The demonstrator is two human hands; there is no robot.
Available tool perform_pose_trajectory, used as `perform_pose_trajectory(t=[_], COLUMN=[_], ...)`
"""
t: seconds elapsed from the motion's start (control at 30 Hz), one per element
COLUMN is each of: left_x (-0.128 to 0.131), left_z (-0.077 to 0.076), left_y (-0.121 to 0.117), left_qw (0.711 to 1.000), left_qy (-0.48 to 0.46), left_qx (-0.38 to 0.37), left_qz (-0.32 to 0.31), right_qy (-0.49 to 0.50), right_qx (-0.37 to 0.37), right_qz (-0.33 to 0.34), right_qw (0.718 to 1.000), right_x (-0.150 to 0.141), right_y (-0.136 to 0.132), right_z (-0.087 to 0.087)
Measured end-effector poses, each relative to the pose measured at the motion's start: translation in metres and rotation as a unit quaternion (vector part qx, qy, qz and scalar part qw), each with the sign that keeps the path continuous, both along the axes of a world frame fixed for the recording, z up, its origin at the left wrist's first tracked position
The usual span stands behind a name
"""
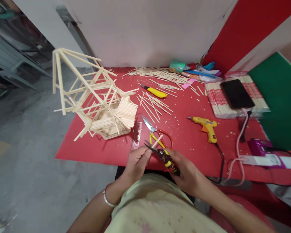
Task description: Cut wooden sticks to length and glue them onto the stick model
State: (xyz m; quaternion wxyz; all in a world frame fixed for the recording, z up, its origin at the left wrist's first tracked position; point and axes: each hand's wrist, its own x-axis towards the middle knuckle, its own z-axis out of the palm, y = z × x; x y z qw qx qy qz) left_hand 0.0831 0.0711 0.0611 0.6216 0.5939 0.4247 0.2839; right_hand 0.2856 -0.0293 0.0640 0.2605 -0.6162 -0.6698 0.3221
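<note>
My left hand [137,162] pinches a short wooden stick [157,141] near the table's front edge. Pruning shears [162,155] with black blades and yellow-and-black handles are gripped in my right hand [187,171]; their parted blades lie around or against the stick, close to my left fingertips. Just beyond, scissors [149,124] with red and yellow handles rest on the table. A clear ruler [136,135] lies left of them. Further left stands a house-like model of wooden sticks [127,111], its tall frame leaning up over the table's left edge.
On the red table [181,136] lie a yellow utility knife [156,92], loose sticks [152,103], and a yellow glue gun [207,127] with its cord. A phone [237,94] sits on packed chopsticks [214,100]. A purple-and-white power strip [269,160] is at the right.
</note>
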Motion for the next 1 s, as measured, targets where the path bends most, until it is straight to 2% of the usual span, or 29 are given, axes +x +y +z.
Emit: perform_pose_trajectory(t=[0.07,0.13,0.2,0.3,0.4,0.53,0.7,0.8,0.9,1.0], left_x=[0.0,-0.001,-0.004,-0.008,-0.01,-0.013,-0.022,-0.029,-0.034,-0.036], left_z=[0.0,0.002,0.005,0.005,0.001,-0.003,-0.005,-0.01,-0.017,-0.022], left_y=[0.003,0.008,0.011,0.013,0.01,0.009,0.009,0.007,0.005,0.005], left_qw=[0.985,0.938,0.884,0.831,0.815,0.838,0.901,0.933,0.963,0.979], left_qy=[-0.083,-0.159,-0.215,-0.271,-0.294,-0.286,-0.231,-0.184,-0.167,-0.167], left_qx=[-0.153,-0.305,-0.407,-0.471,-0.485,-0.455,-0.367,-0.309,-0.213,-0.117], left_qz=[-0.01,-0.045,-0.085,-0.116,-0.121,-0.094,-0.029,-0.017,-0.023,-0.03], right_qy=[0.022,0.042,0.053,0.049,0.04,0.041,0.04,0.072,0.151,0.259], right_qx=[-0.017,-0.025,-0.026,-0.023,-0.039,-0.088,-0.145,-0.163,-0.215,-0.294], right_qz=[0.017,0.044,0.066,0.074,0.067,0.067,0.062,0.056,0.063,0.054], right_qw=[0.999,0.998,0.996,0.996,0.996,0.993,0.987,0.982,0.963,0.918], right_x=[0.001,0.003,0.005,0.007,0.006,0.002,-0.003,-0.006,-0.009,-0.011], right_y=[0.004,0.007,0.008,0.007,0.006,0.003,0.001,0.005,0.011,0.011], right_z=[0.008,0.013,0.013,0.01,0.009,0.011,0.013,0.02,0.03,0.032])
